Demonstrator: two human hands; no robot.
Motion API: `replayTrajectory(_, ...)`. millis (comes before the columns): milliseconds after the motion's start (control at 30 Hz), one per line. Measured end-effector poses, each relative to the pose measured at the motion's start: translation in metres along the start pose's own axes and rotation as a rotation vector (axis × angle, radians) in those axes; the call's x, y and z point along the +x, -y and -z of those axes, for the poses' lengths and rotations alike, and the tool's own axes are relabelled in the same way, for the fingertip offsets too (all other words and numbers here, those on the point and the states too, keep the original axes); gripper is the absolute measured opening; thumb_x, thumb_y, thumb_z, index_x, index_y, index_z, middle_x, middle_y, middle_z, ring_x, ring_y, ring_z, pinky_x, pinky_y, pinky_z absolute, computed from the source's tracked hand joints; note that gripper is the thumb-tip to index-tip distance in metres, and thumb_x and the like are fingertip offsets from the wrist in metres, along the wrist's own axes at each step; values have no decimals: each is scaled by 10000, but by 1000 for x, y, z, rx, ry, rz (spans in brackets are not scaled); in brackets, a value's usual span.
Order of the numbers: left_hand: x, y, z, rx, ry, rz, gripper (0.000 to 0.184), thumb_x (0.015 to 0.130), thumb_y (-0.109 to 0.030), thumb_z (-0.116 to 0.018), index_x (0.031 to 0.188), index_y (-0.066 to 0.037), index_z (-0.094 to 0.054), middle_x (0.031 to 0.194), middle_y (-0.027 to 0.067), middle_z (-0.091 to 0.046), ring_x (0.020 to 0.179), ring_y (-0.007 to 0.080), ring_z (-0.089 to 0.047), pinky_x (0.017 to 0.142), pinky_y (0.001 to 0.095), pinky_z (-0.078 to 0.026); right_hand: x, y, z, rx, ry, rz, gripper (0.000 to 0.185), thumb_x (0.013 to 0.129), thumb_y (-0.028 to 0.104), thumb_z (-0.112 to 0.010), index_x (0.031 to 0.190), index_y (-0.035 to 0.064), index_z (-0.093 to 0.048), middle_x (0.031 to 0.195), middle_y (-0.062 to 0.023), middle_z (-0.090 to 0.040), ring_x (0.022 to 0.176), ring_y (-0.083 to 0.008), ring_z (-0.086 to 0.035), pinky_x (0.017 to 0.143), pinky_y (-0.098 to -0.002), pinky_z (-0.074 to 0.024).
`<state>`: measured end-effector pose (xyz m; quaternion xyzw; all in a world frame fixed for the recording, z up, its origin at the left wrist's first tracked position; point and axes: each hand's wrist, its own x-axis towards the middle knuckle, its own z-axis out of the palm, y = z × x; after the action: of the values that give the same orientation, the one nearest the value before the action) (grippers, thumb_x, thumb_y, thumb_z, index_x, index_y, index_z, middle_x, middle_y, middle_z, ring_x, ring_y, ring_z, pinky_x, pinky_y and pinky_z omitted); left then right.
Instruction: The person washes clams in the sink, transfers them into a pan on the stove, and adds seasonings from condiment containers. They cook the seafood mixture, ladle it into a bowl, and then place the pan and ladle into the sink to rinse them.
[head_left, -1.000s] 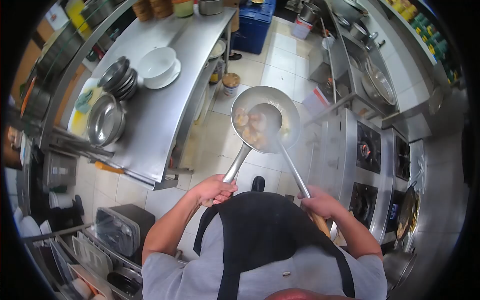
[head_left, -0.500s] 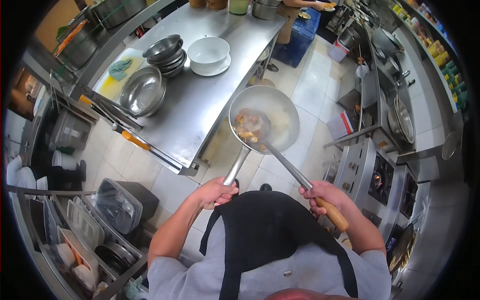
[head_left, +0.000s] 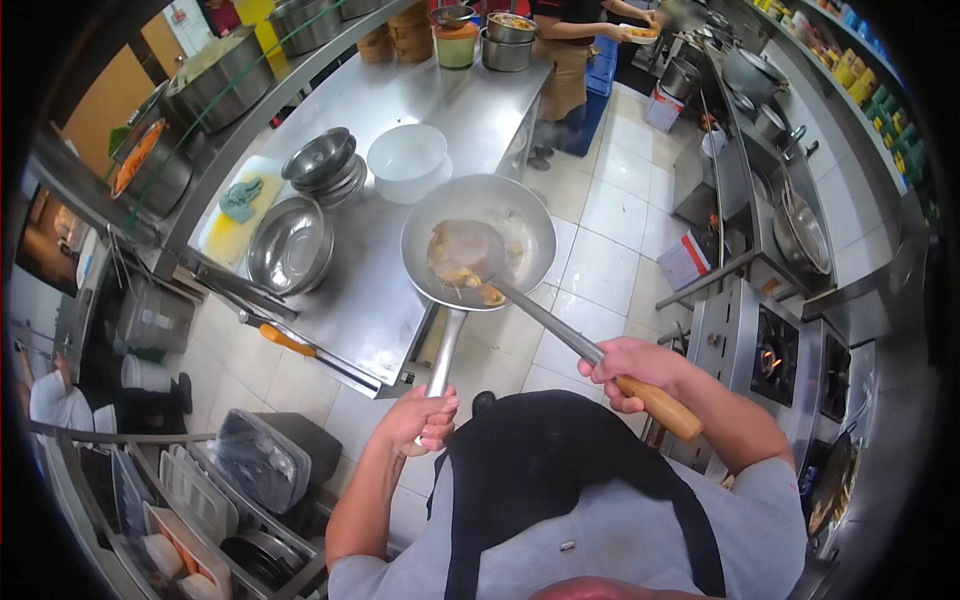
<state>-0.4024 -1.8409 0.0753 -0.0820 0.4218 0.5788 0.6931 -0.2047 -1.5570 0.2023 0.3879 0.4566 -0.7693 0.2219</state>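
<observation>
My left hand (head_left: 418, 418) is wrapped round the metal handle of a wok (head_left: 528, 222), held up in the air near the corner of the steel table. My right hand (head_left: 635, 370) grips a ladle (head_left: 565, 330) by its shaft and wooden handle. The ladle's head rests inside the wok, over brown and orange food (head_left: 462, 280) whose kind I cannot make out. Just beyond the wok's rim, a white bowl (head_left: 407, 155) sits on a plate on the table.
Stacked metal bowls (head_left: 322, 165) and a large metal bowl (head_left: 290, 245) stand on the steel table (head_left: 375, 325). To the right, a stove burner (head_left: 772, 358) has a flame. At the back, a person in an apron (head_left: 565, 70) holds a plate of food. A grey bin (head_left: 265, 455) stands lower left.
The wok and ladle have moved left, over the table's corner and closer to the white bowl. My view has shifted, showing more of the person at the back.
</observation>
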Motion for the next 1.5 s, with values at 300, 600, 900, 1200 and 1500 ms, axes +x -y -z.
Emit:
replayTrajectory(300,-3,-11,17,-98,70,-74,124,954,-81,-589,928,-129,-478,587,-51,-356,414,37,-301,330,214,-255,15,52,-13,-8,25,-11,160,823,81,-594,957,0,-563,644,-85,-515,397,-163,-466,379,-287,-374)
replayTrajectory(600,-6,-18,26,-156,52,-91,114,951,-80,-599,955,-130,-496,586,-45,-384,412,40,-312,336,219,-251,26,106,-33,6,22,-10,118,824,77,-584,909,14,-532,675,-85,-552,386,-136,-461,345,-245,-354)
replayTrajectory(900,-11,-25,25,-129,22,-69,142,959,-69,-583,919,-120,-456,577,-35,-371,417,61,-319,342,234,-253,63,171,-37,132,208,0,116,864,126,-555,964,68,-549,603,-21,-516,390,-99,-444,340,-212,-344)
replayTrajectory(1200,-13,-16,30,-125,23,-53,131,942,-72,-598,901,-123,-484,568,-30,-369,411,66,-317,347,242,-253,181,217,-28,88,154,265,84,880,110,-578,887,35,-539,652,-22,-516,476,-89,-486,387,-225,-362)
replayTrajectory(1500,-22,-10,20,-81,-67,-53,145,941,-62,-601,881,-115,-480,575,-37,-384,410,56,-298,357,237,-246,242,197,-18,-235,-57,366,125,865,136,-606,792,44,-565,663,-60,-542,540,-151,-545,496,-315,-475)
